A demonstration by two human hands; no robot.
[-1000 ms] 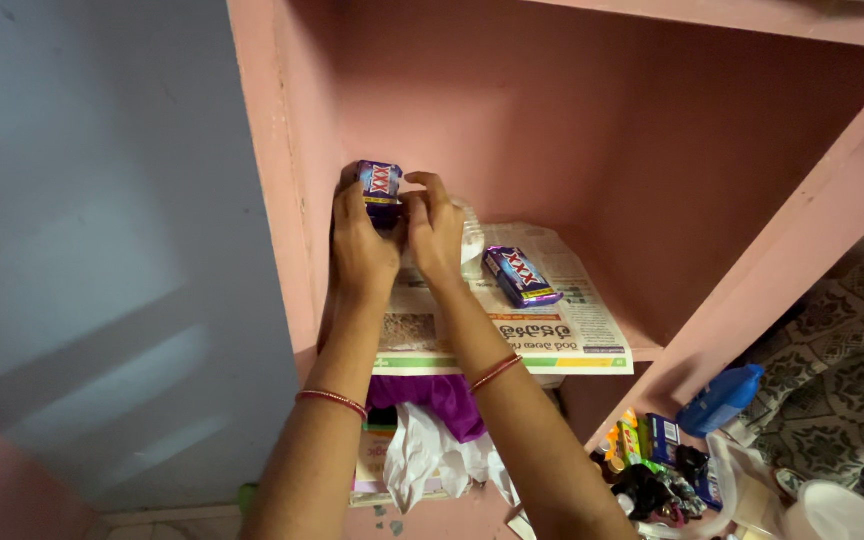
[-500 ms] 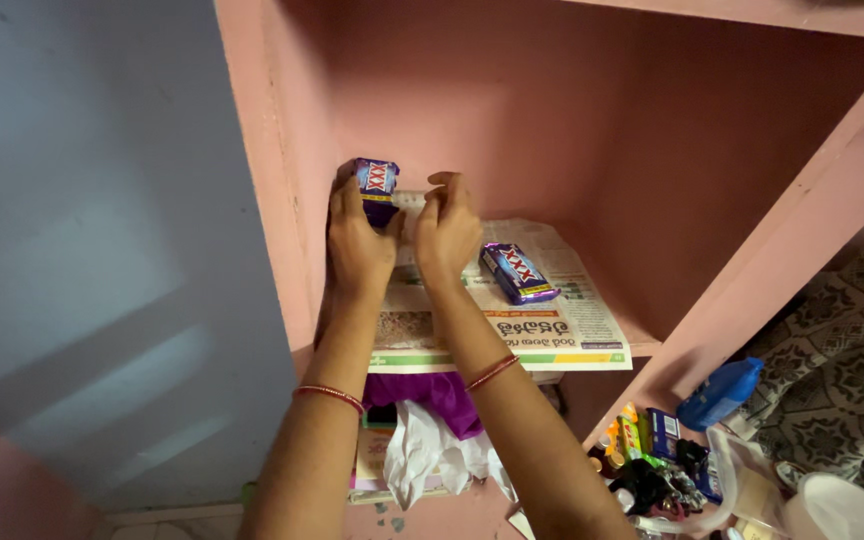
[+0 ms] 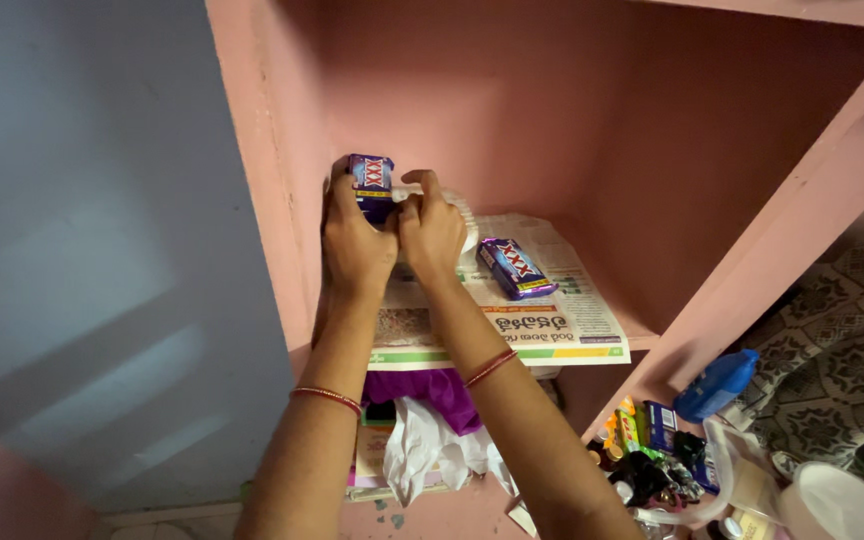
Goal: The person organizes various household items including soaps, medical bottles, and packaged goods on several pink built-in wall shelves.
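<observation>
L hand [image 3: 354,245] grips purple soap bar [image 3: 371,186]; R hand [image 3: 434,238] alongside.

Two bare forearms, no sleeves: left hand [image 3: 355,245] and right hand [image 3: 434,240] ringless as far as visible, one thin red-and-gold bangle on each arm, lower centre of frame.

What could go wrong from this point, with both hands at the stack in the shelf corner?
1. The upright purple packet, gripped by the left hand in the shelf's left corner, may tip once released.
2. The newspaper lining overhangs the shelf edge; a withdrawing right hand might drag it forward.
3. The second purple packet lies loose on that paper and could slide with it.
</observation>
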